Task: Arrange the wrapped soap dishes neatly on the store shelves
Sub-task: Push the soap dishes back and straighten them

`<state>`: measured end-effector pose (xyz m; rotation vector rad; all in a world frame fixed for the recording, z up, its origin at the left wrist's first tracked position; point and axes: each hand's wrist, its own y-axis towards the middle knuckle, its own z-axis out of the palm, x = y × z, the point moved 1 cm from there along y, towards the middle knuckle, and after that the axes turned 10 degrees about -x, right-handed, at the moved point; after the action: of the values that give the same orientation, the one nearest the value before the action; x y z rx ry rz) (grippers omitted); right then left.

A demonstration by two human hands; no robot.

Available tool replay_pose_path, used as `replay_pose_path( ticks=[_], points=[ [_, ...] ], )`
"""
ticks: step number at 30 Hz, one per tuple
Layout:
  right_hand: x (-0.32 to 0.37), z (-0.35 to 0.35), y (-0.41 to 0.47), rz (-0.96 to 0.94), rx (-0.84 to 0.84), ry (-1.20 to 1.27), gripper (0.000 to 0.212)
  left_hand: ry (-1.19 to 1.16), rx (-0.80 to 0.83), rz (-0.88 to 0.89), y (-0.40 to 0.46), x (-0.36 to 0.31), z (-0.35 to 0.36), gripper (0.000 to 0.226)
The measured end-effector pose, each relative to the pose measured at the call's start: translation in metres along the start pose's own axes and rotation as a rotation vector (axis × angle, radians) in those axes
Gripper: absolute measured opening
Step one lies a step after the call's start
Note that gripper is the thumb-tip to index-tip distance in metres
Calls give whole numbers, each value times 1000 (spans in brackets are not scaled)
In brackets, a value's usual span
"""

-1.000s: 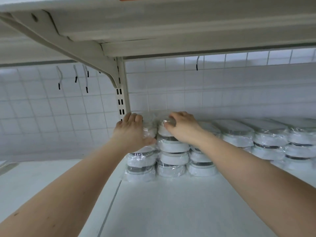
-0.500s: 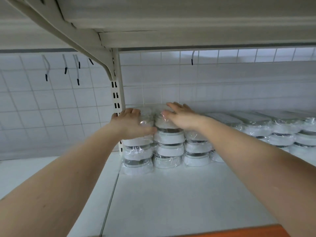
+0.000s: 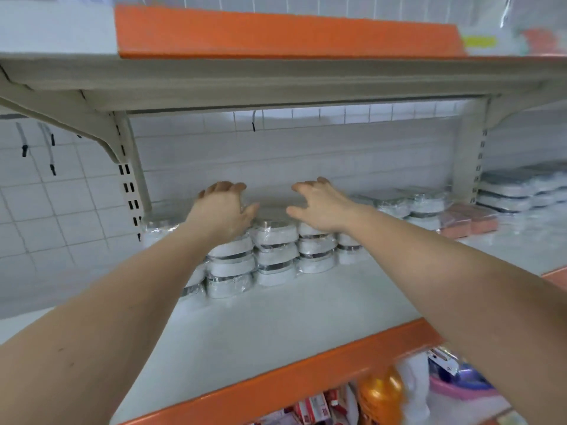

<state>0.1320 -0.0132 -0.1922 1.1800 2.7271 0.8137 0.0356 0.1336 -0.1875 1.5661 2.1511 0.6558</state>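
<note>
Shift: both hands lifting off stack tops since earlier.
Left hand (image 3: 222, 210): hovering, fingers spread.
Right hand (image 3: 320, 207): hovering, fingers loose.
Wrapped soap dishes (image 3: 276, 253): sitting stacked.
Nearby: pink boxes (image 3: 468, 220) lying rightward.

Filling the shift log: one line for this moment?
left hand: open, on clear-wrapped white soap dishes | right hand: open, on stack | white shelf

A shop is shown: slotted-upright shelves (image 3: 276, 317) with orange edge strips (image 3: 285, 32), stocked with wrapped dishes (image 3: 276, 250) and bottles (image 3: 380, 397).
</note>
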Motion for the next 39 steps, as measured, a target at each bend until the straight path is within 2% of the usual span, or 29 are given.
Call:
replay_pose_path(
  ticks=[5, 11, 16, 23, 30, 39],
  points=[
    [-79, -44, -53, 84, -3, -90, 62, -21, 70, 101, -4, -98, 1, 59],
    [-196, -118, -145, 224, -7, -219, 60, -127, 99, 220, -19, -250, 6, 57],
    [-299, -187, -231, 382, -8, -268, 67, -209, 99, 323, -37, -394, 8, 58],
    [-423, -241, -311, 592, -11, -274, 65, -298, 142, 458, -45, -546, 16, 59],
    [-545, -261, -347, 732, -66, -254, 64, -333, 151, 613, -19, -684, 57, 60],
    [-734, -279, -321, 836, -71, -308, 63, -405, 213, 655, 81, -857, 150, 59]
  ],
)
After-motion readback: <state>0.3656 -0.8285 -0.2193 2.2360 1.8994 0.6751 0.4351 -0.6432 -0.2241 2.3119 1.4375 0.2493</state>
